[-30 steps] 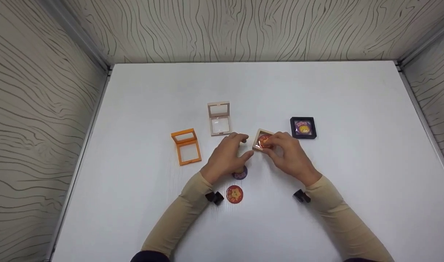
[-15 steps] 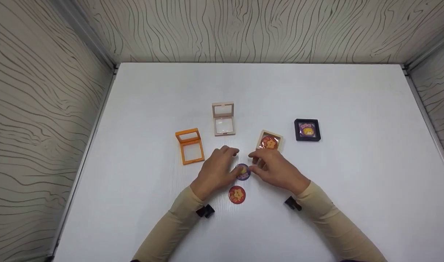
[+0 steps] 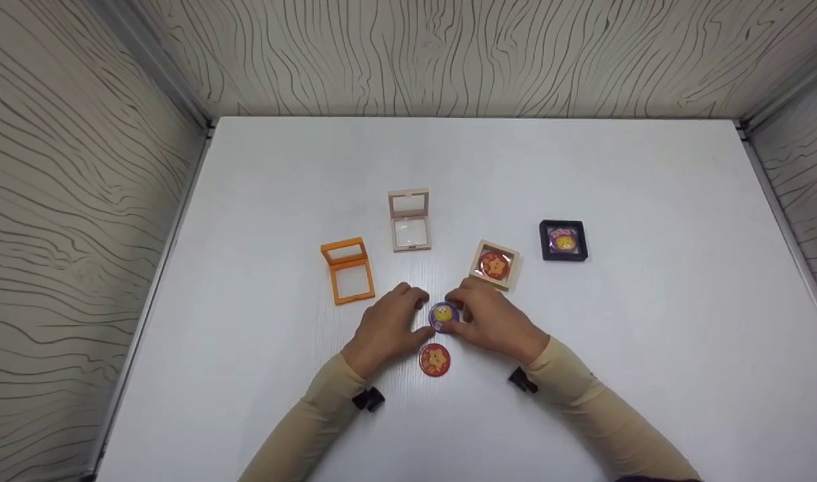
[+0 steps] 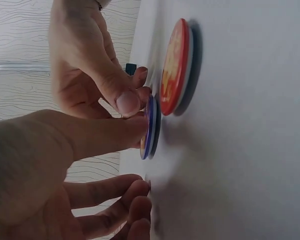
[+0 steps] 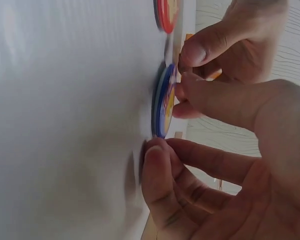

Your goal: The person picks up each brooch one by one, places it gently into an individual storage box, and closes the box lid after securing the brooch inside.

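A round purple badge [image 3: 443, 316] with a yellow bear face lies on the table between both hands. My right hand [image 3: 498, 321] pinches it at the edge, thumb on the near side and fingers on the far side. At its left is my left hand [image 3: 385, 331], fingers loosely bent and thumb tip close to the rim; contact is unclear. The left wrist view shows the left thumb partly covering the badge [image 4: 150, 130]. Just nearer lies a red star badge [image 3: 435, 360]. A beige frame [image 3: 508, 280] holding another red star badge sits beyond the right hand.
An orange frame [image 3: 353, 299] stands with its lid raised at the left. Behind it, a pale pink frame [image 3: 411, 248] is likewise open. A black frame [image 3: 546, 251] containing a purple bear badge lies at the right. Patterned walls [image 3: 408, 60] border the white table [image 3: 649, 301].
My right hand has left the beige frame and come down and left to the purple badge. The left hand has shifted down and left, uncovering the purple badge.
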A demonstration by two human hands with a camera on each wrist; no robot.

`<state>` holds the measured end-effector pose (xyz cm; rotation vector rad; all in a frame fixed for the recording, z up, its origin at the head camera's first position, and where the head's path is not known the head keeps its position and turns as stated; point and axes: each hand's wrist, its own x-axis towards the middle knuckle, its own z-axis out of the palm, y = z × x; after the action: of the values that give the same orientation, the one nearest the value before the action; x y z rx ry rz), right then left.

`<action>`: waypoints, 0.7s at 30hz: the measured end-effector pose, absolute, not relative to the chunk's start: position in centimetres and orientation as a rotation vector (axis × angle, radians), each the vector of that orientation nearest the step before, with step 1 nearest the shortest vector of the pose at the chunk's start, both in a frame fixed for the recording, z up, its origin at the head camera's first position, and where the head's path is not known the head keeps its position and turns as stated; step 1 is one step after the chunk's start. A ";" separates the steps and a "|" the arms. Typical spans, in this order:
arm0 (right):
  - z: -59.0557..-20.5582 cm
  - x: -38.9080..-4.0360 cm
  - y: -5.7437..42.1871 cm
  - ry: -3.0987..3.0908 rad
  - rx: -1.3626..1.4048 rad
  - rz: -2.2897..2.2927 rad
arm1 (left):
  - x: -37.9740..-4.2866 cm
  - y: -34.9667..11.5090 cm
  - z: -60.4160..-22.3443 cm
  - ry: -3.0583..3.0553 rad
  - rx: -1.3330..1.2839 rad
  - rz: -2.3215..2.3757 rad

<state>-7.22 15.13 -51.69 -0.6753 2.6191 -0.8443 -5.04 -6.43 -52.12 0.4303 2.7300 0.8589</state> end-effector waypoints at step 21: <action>-52.2 -7.3 15.3 2.580 -0.583 -1.028 | -5.1 -6.3 -52.4 2.703 0.424 0.902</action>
<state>-7.30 15.27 -52.19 -0.5827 2.5797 -1.0283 -5.07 -6.25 -52.39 0.4243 2.7034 0.9018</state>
